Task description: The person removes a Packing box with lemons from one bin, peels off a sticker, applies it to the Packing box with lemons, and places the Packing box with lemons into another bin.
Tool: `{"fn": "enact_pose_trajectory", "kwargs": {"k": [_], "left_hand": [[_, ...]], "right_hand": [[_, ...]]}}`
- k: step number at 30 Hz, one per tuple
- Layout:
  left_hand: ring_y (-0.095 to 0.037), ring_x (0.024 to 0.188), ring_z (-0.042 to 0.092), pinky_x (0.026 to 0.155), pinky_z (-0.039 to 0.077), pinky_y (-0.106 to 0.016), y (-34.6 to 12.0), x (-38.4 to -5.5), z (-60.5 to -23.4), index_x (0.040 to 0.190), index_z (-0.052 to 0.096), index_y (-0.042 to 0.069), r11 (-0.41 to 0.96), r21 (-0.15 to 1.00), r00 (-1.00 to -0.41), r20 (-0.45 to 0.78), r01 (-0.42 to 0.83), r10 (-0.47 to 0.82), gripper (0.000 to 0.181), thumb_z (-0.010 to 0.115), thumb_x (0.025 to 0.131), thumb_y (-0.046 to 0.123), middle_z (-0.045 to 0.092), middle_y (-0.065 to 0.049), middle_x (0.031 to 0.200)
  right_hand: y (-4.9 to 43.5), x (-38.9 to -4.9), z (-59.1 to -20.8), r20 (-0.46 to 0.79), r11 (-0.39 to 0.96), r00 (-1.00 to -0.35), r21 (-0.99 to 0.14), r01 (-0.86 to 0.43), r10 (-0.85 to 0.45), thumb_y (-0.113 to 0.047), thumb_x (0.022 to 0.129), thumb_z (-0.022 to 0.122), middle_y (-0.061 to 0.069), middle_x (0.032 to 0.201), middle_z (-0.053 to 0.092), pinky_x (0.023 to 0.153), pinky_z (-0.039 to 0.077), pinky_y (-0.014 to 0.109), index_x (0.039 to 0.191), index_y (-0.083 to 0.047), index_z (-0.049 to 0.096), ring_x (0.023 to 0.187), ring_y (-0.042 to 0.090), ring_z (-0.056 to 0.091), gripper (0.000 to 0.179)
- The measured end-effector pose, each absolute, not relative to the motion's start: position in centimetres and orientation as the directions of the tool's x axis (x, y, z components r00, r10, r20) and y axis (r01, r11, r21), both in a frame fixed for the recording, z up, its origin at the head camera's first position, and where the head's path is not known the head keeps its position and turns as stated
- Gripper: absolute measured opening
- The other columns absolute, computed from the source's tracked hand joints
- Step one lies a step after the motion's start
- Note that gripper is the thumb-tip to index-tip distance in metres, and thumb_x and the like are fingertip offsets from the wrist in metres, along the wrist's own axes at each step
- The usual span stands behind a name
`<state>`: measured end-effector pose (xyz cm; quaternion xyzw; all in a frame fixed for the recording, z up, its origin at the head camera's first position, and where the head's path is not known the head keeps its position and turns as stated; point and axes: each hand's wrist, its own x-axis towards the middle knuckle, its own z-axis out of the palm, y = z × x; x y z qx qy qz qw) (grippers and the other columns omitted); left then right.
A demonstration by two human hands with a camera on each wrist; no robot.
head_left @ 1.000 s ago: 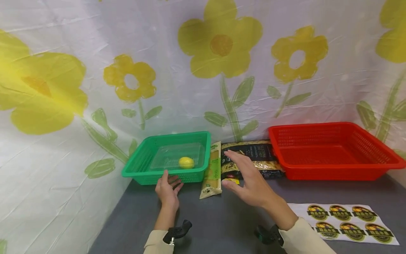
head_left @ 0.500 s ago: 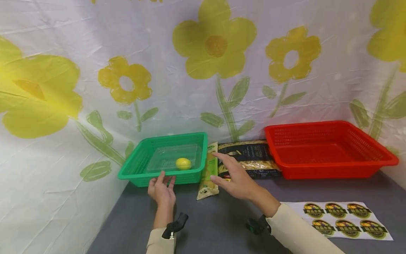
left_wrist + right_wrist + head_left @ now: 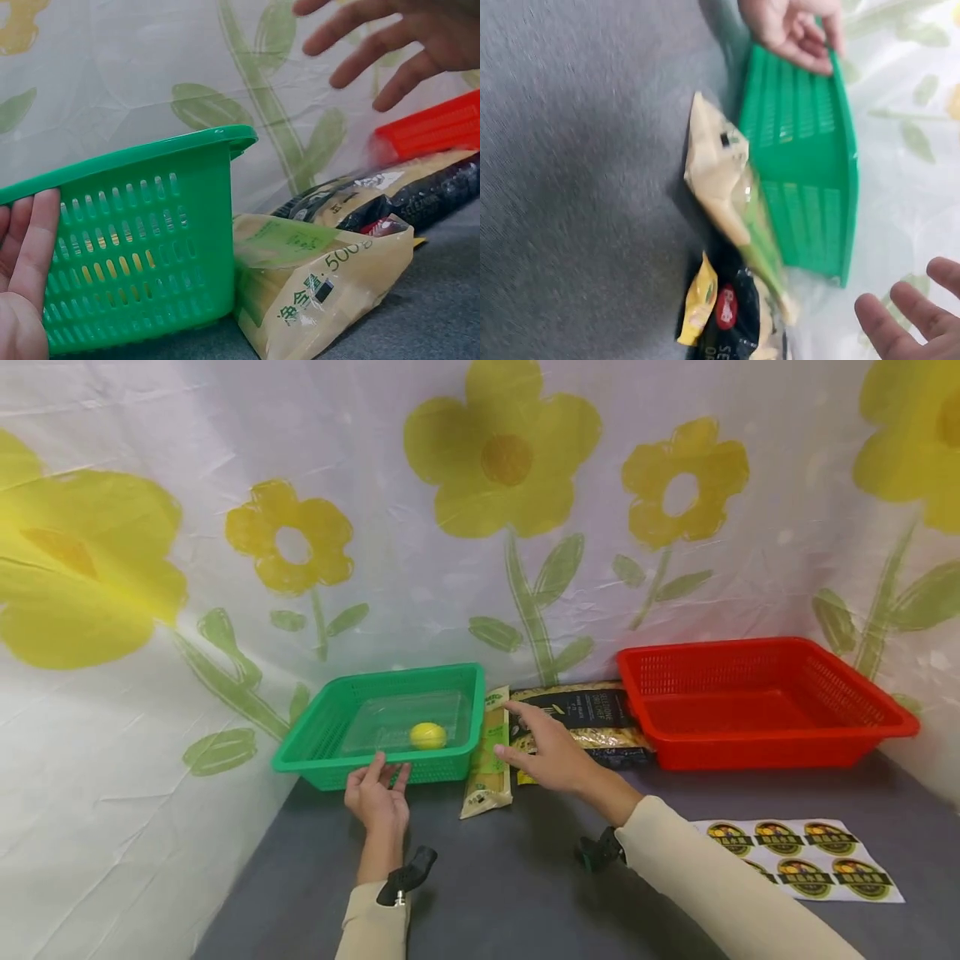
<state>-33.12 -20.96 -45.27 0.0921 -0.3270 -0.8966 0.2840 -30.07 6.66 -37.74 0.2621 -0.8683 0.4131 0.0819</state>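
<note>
At the near rim of the green basket (image 3: 420, 770), my left hand (image 3: 378, 797) holds the edge, with fingers (image 3: 37, 240) against the outer wall below the rim. Inside the basket are a yellow lemon-like fruit (image 3: 428, 736) and a clear plastic tray (image 3: 375, 718). My right hand (image 3: 551, 750) hovers with spread fingers above the pasta bags and holds nothing. Beneath it, a narrow cream and green noodle packet (image 3: 487, 777) lies against the basket's right side. A black and gold pasta bag (image 3: 600, 714) lies just right of that packet.
A red basket (image 3: 750, 752) stands at the back right, beside the pasta bag. A sheet of round fruit stickers (image 3: 810, 860) lies on the grey table (image 3: 480, 893). A small yellow packet (image 3: 699, 304) pokes out by the bag. A flowered curtain (image 3: 420, 610) hangs behind.
My left hand has gone from beneath the green basket's near side to holding its rim. My right hand has moved left toward the noodle packet, fingers still spread. The view has shifted slightly.
</note>
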Motion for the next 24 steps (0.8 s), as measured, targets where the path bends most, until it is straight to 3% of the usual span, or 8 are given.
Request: {"fn": "enact_pose_trajectory", "kwargs": {"k": [9,12,16,20,24], "left_hand": [[-0.022,0.073,0.064,0.076,0.062,-0.04,-20.7,-33.4,-45.4,0.085,0.043,0.007,-0.627,0.633,-0.818,0.016,0.454,-0.575,0.028,0.068,0.097,0.008,0.059,-0.008,0.076],[-0.022,0.073,0.064,0.076,0.062,-0.04,-20.6,-33.6,-45.5,0.084,0.043,0.007,-0.631,0.632,-0.814,0.0,0.45,-0.581,0.028,0.068,0.097,0.007,0.059,-0.008,0.074],[-0.022,0.073,0.063,0.079,0.061,-0.041,-20.4,-33.8,-45.4,0.085,0.044,0.007,-0.622,0.637,-0.815,0.015,0.454,-0.58,0.027,0.069,0.097,0.008,0.059,-0.009,0.077],[-0.023,0.074,0.063,0.08,0.061,-0.043,-20.4,-33.6,-45.2,0.085,0.043,0.007,-0.624,0.638,-0.816,0.011,0.451,-0.578,0.027,0.067,0.098,0.007,0.058,-0.009,0.077],[-0.024,0.072,0.063,0.081,0.06,-0.044,-20.4,-33.1,-44.9,0.085,0.041,0.007,-0.657,0.612,-0.823,-0.016,0.441,-0.567,0.028,0.067,0.097,0.006,0.057,-0.009,0.074]], "right_hand": [[4.2,-32.9,-37.8,0.26,0.537,-0.89,-0.722,-0.437,-0.374,-0.04,0.101,0.062,0.007,0.16,0.038,0.111,0.04,0.055,0.159,-0.019,0.032,0.139,0.031,0.047,0.068],[2.8,-33.9,-37.4,0.228,0.468,-0.909,-0.798,-0.38,-0.348,-0.039,0.102,0.062,0.007,0.16,0.038,0.105,0.047,0.052,0.158,-0.019,0.033,0.141,0.032,0.046,0.067],[0.5,-35.2,-36.6,0.138,0.268,-0.941,-0.937,-0.225,-0.309,-0.038,0.102,0.061,0.014,0.162,0.033,0.109,0.045,0.05,0.158,-0.017,0.032,0.143,0.032,0.043,0.066],[-2.0,-35.5,-36.1,0.056,0.087,-0.951,-0.992,-0.086,-0.304,-0.036,0.103,0.06,0.017,0.165,0.025,0.114,0.039,0.05,0.16,-0.014,0.028,0.147,0.035,0.036,0.069],[-4.2,-35.3,-35.6,0.034,0.135,-0.973,-0.989,-0.066,-0.227,-0.04,0.1,0.064,0.015,0.164,0.028,0.113,0.038,0.054,0.159,-0.014,0.03,0.146,0.037,0.036,0.073]]}}
